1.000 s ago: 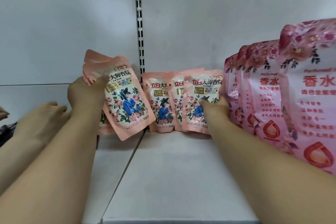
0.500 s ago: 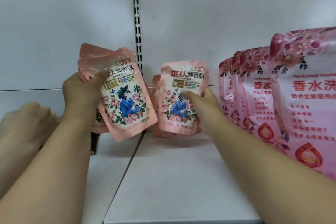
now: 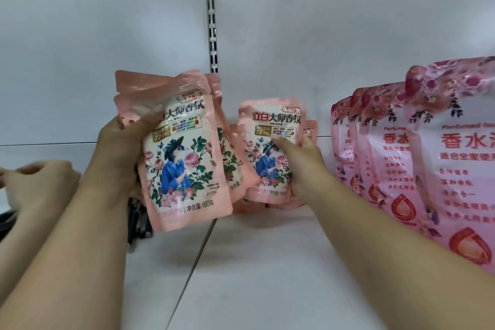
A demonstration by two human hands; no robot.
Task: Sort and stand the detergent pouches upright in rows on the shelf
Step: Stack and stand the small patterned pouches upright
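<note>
The left hand (image 3: pixel 117 150) gripped a fanned bunch of small pink plastic detergent pouches (image 3: pixel 184 158) printed with a figure in blue among roses, thumb curled over the front one, holding them tilted and lifted above the white metal shelf (image 3: pixel 267 270). The right hand (image 3: pixel 300 166) clamped the front pouch of a second small pink stack (image 3: pixel 267 147), thumb across its face, fingers behind; this stack stood near the white back panel (image 3: pixel 321 35), its lower edges close to the shelf. Just beside it to the right stood a row of 4 large pink floral pouches (image 3: pixel 388 147), upright. Another person's hand (image 3: pixel 34 182) with loosely curled fingers showed at far left.
</note>
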